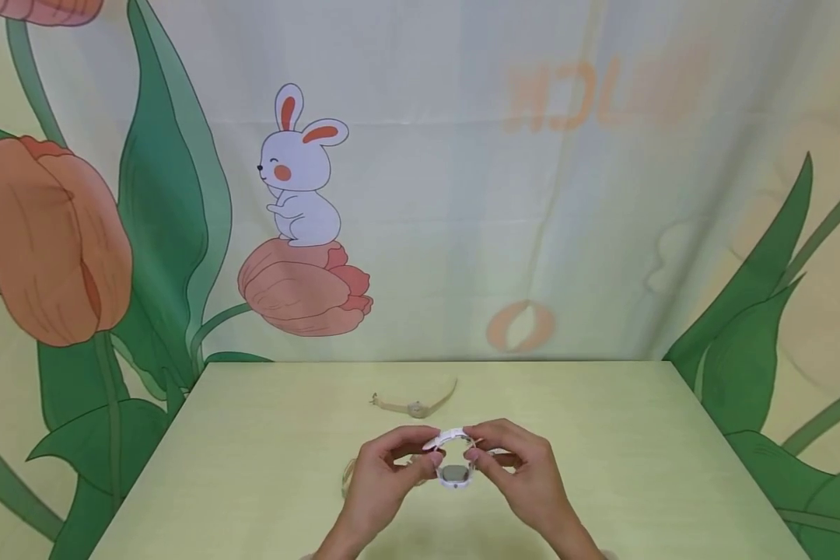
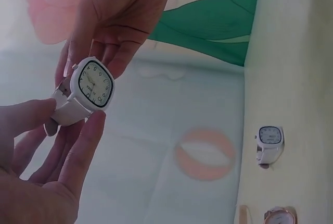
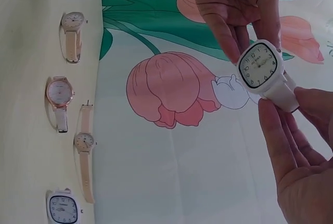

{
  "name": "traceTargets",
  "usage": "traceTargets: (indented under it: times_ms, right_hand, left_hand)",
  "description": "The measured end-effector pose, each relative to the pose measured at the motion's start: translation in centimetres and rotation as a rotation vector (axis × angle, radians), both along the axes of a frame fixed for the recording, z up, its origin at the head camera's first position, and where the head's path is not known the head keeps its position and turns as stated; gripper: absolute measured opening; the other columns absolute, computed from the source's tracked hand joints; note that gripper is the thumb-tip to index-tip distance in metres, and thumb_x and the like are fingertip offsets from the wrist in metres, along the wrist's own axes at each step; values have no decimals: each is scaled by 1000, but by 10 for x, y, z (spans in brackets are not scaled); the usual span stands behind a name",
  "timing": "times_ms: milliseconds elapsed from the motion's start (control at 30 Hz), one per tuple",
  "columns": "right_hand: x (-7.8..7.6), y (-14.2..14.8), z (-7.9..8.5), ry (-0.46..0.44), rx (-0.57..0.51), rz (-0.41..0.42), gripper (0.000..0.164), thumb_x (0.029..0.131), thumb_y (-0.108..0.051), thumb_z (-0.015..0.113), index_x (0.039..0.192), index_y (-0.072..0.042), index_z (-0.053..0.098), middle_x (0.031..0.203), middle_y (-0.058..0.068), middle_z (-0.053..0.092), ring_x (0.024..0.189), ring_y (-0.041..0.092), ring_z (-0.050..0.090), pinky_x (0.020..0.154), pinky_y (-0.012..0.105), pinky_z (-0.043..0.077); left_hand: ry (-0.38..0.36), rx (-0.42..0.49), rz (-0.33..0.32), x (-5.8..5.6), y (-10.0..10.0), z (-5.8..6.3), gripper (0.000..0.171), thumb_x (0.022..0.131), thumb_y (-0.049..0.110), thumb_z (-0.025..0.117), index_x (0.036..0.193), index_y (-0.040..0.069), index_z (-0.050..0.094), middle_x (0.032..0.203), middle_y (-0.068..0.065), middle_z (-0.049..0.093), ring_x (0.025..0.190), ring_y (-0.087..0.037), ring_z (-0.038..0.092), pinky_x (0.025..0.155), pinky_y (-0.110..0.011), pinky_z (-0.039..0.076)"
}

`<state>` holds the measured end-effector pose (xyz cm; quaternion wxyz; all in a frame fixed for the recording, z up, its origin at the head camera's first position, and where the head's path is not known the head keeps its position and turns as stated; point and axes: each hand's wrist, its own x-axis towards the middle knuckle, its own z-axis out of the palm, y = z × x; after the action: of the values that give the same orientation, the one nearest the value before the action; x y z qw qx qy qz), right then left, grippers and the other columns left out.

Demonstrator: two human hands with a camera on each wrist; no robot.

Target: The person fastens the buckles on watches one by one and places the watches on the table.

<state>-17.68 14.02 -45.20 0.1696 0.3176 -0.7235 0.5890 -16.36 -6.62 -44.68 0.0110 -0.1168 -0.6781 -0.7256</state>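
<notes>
My left hand [image 1: 381, 478] and right hand [image 1: 528, 474] hold a white wristwatch [image 1: 455, 481] between them above the table, each pinching the strap on its own side. In the head view the strap curves up into a loop, with the watch head at the bottom. The squarish dial, black-rimmed with black numerals, faces away from me; the left wrist view shows this white wristwatch [image 2: 95, 84] between fingers and thumbs. A beige-strapped wristwatch [image 1: 417, 409] lies stretched out beyond the hands. Behind my left hand, another beige-strapped watch [image 1: 348, 477] is partly hidden.
The right wrist view shows several watches on the table [image 3: 31, 130]: a beige one [image 3: 73, 22], a rose-gold-rimmed one [image 3: 59, 92] and a second white square one [image 3: 64, 209]. A printed curtain [image 1: 427, 233] with a rabbit and tulips hangs behind the table's far edge.
</notes>
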Motion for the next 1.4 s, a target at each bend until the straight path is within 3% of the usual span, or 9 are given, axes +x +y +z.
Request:
traceTargets:
  times_ms: [267, 367, 567, 733, 867, 1000, 1267, 1400]
  right_hand:
    - [-10, 14, -5, -337, -62, -104, 23, 88, -8, 72, 111, -5, 71, 106, 10, 68, 87, 11, 71, 70, 32, 61]
    - [-15, 22, -7, -421, -62, -123, 25, 88, -9, 73, 112, -5, 71, 108, 9, 67, 88, 12, 71, 72, 33, 61]
    - [-25, 37, -12, -509, -52, -203, 27, 87, -11, 74, 114, -7, 71, 104, 1, 70, 88, 20, 71, 74, 31, 61]
    - [-36, 51, -21, -601, -74, -262, 27, 89, -9, 71, 116, -5, 70, 99, 4, 72, 86, 15, 71, 75, 29, 60]
    - [-43, 63, -29, -649, -76, -302, 27, 91, -9, 69, 118, -5, 70, 106, 6, 71, 88, 16, 72, 76, 28, 60]
    - [-49, 75, -37, -682, -79, -317, 29, 92, -9, 68, 120, -3, 68, 113, 8, 70, 92, 18, 72, 79, 30, 60]
    - [-59, 99, -56, -784, -92, -316, 35, 94, -15, 66, 127, -2, 64, 119, 5, 68, 99, 15, 69, 87, 34, 59]
    - [-64, 110, -66, -822, -94, -331, 36, 95, -15, 65, 128, -3, 63, 124, 9, 66, 98, 16, 69, 87, 34, 58]
  left_hand:
    - [-61, 75, -17, -19, 22, -8, 29, 84, 7, 77, 110, -2, 69, 109, -24, 66, 84, -11, 69, 70, -38, 61]
    - [-64, 90, -16, -27, 31, -12, 29, 84, 4, 75, 111, -4, 68, 108, -24, 67, 84, -13, 69, 69, -38, 61]
    - [-83, 102, -24, -41, 51, -21, 29, 87, 2, 72, 114, -5, 67, 104, -20, 70, 88, -17, 70, 70, -37, 61]
    - [-82, 116, 3, -51, 72, -31, 27, 87, 2, 72, 113, -5, 68, 103, -20, 71, 85, -14, 69, 67, -34, 61]
    - [-64, 118, 33, -58, 89, -40, 25, 87, 4, 72, 111, -4, 69, 103, -23, 70, 84, -15, 70, 65, -35, 61]
    - [-95, 136, 48, -63, 104, -46, 22, 86, 3, 73, 108, -2, 70, 100, -23, 71, 82, -16, 70, 65, -37, 61]
    - [-173, 123, 92, -71, 132, -62, 19, 85, 3, 73, 104, -1, 71, 96, -11, 73, 77, -10, 67, 63, -33, 61]
    - [-199, 113, 110, -72, 146, -70, 18, 84, 0, 73, 102, -1, 71, 96, -13, 73, 75, -11, 67, 61, -32, 61]
